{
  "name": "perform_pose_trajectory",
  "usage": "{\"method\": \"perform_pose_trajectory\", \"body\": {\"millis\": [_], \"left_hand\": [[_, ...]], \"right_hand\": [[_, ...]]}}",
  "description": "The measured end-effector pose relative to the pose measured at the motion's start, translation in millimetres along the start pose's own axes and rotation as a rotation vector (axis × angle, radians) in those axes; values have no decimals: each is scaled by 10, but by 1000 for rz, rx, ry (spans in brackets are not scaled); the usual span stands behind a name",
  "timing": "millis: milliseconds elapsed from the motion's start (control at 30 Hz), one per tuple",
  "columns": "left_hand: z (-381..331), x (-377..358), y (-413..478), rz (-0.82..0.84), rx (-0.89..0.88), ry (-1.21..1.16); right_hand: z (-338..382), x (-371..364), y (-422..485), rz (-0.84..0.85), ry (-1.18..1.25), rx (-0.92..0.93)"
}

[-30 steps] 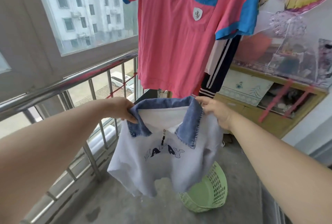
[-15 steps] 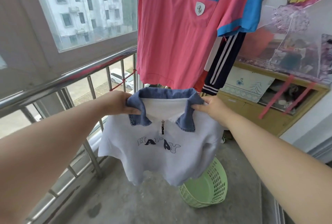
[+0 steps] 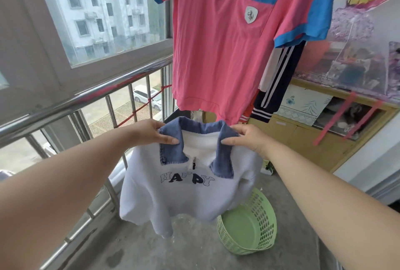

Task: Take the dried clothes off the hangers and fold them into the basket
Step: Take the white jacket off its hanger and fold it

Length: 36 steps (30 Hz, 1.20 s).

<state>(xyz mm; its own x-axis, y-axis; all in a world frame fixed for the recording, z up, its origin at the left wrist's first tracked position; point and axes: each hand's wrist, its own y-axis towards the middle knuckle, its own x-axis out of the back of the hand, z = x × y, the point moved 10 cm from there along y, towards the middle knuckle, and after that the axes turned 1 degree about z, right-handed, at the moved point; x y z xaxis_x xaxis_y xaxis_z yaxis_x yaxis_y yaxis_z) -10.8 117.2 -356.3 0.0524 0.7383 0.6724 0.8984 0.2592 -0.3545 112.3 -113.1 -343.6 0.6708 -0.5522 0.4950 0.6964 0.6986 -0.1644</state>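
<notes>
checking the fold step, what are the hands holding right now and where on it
Both hands, left hand and right hand, hold the white shirt up by its denim collar, one at each side.

A: What do the hands have?

B: The left hand (image 3: pixel 149 133) and the right hand (image 3: pixel 249 137) each pinch one side of the denim collar (image 3: pixel 199 128) of a white shirt (image 3: pixel 184 196), thumbs on the front. The shirt hangs below the fingers, "HAPPY" printed across the chest, a small zip between the two thumbs.

A: And the basket?

B: The green basket (image 3: pixel 263 211) sits on the concrete floor (image 3: pixel 194 252), below the right fingers, tipped on its side, its rim partly behind the shirt's hem.

A: Above the fingers?

B: A pink polo shirt (image 3: pixel 218 42) hangs there, its hem just over the collar. A steel railing (image 3: pixel 86 98) runs beyond the left fingers.
</notes>
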Motion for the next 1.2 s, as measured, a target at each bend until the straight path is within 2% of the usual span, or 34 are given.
{"method": "perform_pose_trajectory", "body": {"millis": [133, 300, 500, 567, 700, 833, 900, 967, 1100, 1200], "left_hand": [[77, 148, 38, -84, 16, -26], [-4, 253, 24, -162, -42, 17], [-35, 249, 25, -169, -14, 107], [-76, 261, 25, -202, -8, 156], [-296, 434, -86, -489, -7, 367], [-497, 349, -146, -608, 2, 354], [-583, 249, -132, -613, -7, 318], [-663, 130, -96, -594, -34, 258], [-737, -143, -13, -465, -83, 8], [-705, -307, 59, -319, -93, -159]], "right_hand": [[-88, -46, 10, 45, 45, -76], [-87, 69, 50, -50, -41, -44], [-16, 77, 33, -54, -235, -16], [42, 113, 32, -127, -369, 7], [375, 123, -56, -340, -716, 91], [652, -48, -83, -477, -850, 101], [674, -99, -51, -502, -805, 12], [626, -124, -3, -512, -660, -97], [346, -276, 129, -456, -145, -297], [246, -358, 109, -497, 205, -317]]}}
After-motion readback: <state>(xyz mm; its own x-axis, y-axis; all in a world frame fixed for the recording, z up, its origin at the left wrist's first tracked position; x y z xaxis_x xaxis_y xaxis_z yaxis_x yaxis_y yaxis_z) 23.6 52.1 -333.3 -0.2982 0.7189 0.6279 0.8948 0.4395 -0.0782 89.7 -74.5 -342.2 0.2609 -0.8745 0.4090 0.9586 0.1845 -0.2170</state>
